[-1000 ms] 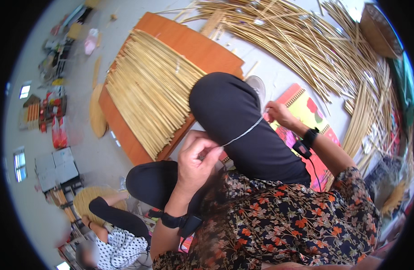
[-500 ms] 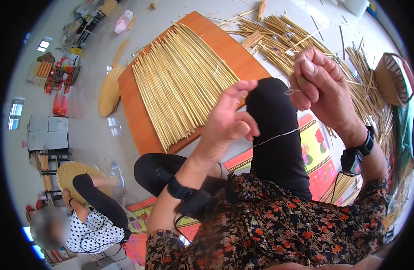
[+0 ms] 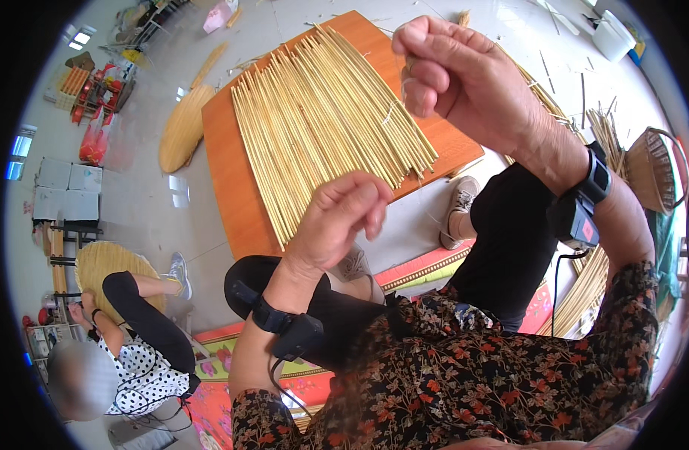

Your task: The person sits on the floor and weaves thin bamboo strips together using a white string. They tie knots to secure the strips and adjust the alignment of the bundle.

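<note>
A row of pale yellow stalks (image 3: 322,124) lies side by side on an orange-brown board (image 3: 228,199). Above its far right part, my right hand (image 3: 472,79) is raised, thumb and fingers pinched together. A pale thread showed at these fingertips just before; in the present view it cannot be made out. My left hand (image 3: 337,221) hovers over the stalks' near end, its fingers curled in. Whatever lies inside that curl is hidden. A bit of white thread (image 3: 389,112) is at the stalks' right edge.
Loose stalks (image 3: 603,142) and a woven basket (image 3: 652,169) are on the right. An oval woven piece (image 3: 187,127) lies left of the board. A co-worker (image 3: 134,367) sits at the lower left. A patterned mat (image 3: 404,274) is under me.
My right hand has moved up and left, over the board. My left hand has come lower and left, its fingers curling in. My right leg has shifted right; the view has moved.
</note>
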### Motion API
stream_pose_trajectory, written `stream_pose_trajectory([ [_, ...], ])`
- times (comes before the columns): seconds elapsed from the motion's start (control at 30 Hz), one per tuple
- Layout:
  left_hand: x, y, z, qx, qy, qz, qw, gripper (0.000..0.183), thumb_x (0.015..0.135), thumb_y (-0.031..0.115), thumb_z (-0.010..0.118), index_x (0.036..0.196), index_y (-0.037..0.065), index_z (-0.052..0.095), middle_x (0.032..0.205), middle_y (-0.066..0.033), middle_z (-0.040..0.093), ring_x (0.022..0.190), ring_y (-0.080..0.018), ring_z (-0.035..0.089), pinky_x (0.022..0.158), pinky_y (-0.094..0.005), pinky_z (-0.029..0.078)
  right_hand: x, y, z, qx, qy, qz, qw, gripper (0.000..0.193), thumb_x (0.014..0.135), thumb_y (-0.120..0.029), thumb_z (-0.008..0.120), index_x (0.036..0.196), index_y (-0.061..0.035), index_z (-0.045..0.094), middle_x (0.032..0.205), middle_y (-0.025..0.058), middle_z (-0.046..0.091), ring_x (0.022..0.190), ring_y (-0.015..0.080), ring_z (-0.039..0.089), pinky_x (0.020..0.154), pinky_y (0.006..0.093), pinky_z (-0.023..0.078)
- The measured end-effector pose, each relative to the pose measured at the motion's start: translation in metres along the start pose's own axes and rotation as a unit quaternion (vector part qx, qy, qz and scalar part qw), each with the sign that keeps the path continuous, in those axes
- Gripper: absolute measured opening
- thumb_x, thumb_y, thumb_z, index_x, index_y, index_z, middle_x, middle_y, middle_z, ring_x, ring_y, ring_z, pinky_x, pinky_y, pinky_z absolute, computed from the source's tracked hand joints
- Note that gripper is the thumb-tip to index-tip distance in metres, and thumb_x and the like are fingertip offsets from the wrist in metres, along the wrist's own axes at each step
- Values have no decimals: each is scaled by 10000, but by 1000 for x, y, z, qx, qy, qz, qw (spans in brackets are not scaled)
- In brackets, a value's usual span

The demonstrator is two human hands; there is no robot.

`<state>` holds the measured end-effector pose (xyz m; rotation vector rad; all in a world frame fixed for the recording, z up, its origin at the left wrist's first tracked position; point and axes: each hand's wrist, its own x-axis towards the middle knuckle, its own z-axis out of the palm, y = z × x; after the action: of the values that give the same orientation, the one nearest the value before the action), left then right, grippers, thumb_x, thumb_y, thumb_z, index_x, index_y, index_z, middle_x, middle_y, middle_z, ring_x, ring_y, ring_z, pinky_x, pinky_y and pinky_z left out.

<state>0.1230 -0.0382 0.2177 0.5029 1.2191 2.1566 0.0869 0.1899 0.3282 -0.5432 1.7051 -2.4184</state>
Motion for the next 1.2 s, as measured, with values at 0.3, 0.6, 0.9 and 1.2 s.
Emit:
stream_pose_trajectory([
  [0.3,28,-13,18,-134,64,-35,988,595,1085,528,392,1422,51,508,803,-4,583,705,-94,585,663,-236,508,10,18,22,43,-52,52,996,244,1105,-234,471,1042,-26,582,625,-35,435,578,110,533,585,256,471],
  [0.6,12,7,-19,-63,-27,-99,993,351,1055,392,573,1041,55,675,697,49,506,622,-58,469,586,-236,433,33,37,-16,134,-26,52,989,228,1095,-229,507,1058,-27,605,695,-10,532,650,121,589,649,269,519],
  [0.9,43,31,-44,100,99,-65,988,296,1073,328,549,949,81,653,650,63,469,567,-51,399,542,-229,374,28,28,-2,-202,25,136,970,206,1074,-209,545,1029,-24,624,672,-13,545,631,84,577,645,235,495],
  [1.2,59,65,-66,41,156,41,986,251,1073,277,553,979,81,680,624,78,467,548,-33,417,529,-198,396,32,42,-25,-380,-15,194,904,200,1035,-187,594,990,-6,665,673,-4,621,640,81,635,620,249,543],
])
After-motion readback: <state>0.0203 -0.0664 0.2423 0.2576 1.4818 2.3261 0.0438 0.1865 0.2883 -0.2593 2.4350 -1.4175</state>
